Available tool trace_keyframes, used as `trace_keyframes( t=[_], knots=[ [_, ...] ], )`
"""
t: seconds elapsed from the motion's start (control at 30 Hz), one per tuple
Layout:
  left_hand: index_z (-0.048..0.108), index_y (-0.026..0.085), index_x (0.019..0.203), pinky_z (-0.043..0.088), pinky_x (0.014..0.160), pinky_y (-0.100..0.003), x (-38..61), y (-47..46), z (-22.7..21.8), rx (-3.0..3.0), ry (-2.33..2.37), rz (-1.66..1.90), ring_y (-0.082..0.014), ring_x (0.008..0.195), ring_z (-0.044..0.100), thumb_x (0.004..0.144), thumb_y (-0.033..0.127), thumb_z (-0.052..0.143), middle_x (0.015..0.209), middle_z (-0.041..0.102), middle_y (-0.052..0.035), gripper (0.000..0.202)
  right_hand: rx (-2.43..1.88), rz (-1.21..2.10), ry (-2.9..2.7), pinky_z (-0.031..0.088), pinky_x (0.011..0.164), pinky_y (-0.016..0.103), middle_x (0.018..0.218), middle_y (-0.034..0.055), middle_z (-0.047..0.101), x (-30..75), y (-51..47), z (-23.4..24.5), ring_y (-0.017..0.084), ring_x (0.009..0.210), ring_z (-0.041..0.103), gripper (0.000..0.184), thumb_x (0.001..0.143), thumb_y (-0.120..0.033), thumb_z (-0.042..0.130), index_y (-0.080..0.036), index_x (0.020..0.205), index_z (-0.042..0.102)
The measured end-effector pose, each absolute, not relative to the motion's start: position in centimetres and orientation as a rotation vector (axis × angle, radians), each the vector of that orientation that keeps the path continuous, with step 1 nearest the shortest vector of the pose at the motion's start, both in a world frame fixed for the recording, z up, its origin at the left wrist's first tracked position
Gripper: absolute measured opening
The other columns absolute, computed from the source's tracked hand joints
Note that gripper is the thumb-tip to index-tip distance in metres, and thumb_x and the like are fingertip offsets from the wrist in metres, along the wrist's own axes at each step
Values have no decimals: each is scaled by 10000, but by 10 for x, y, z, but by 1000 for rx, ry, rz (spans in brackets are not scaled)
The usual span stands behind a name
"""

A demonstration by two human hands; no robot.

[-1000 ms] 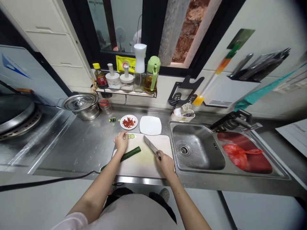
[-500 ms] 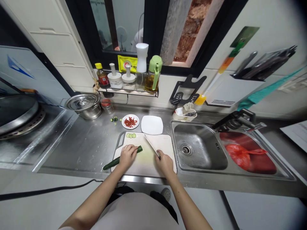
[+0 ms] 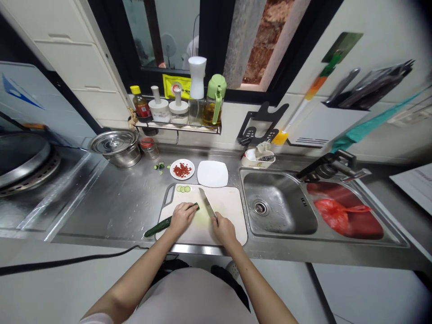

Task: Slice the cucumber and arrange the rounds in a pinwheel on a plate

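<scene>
My left hand (image 3: pixel 182 218) is closed over a dark green cucumber (image 3: pixel 158 227), which lies slantwise across the left part of a white cutting board (image 3: pixel 202 236). The cucumber's cut end pokes out just past my fingertips. In my right hand (image 3: pixel 224 229) is a kitchen knife (image 3: pixel 207 203), gripped by its handle, its blade pointing away from me and a little right of the cut end, apart from it. Several pale cucumber slices (image 3: pixel 183 189) lie in a row near the board's far left corner.
Behind the board stand a plate of chopped red pieces (image 3: pixel 182 169) and a white square plate (image 3: pixel 212 173). Cucumber scraps (image 3: pixel 159 166) lie left of them. A lidded steel pot (image 3: pixel 116 148) is at the back left. The double sink (image 3: pixel 280 202) adjoins on the right; its far basin holds a red bag (image 3: pixel 332 216).
My right hand has moved left with the knife, bringing the blade closer to the cucumber's cut end. My left hand stays on the cucumber. The whole view has shifted slightly.
</scene>
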State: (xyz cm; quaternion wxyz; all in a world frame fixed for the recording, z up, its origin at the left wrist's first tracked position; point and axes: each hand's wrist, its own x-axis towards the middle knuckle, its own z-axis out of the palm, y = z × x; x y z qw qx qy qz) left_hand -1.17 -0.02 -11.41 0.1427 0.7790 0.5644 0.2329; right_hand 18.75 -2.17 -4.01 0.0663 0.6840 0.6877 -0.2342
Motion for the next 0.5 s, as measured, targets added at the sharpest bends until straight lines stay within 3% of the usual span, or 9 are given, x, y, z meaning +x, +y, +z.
trace_keyframes(
  t=[0.5],
  knots=[
    [701,261,1124,524,871,-321,-16,3,-136,2427,1568,904,-174,983,580,922,190,519,1093,666,-54,281,1958,-774,2115,357,700,275,997,108,704,170,-22,-38,221,921,652,315,1006,-295,289,-188,1123,562]
  ],
)
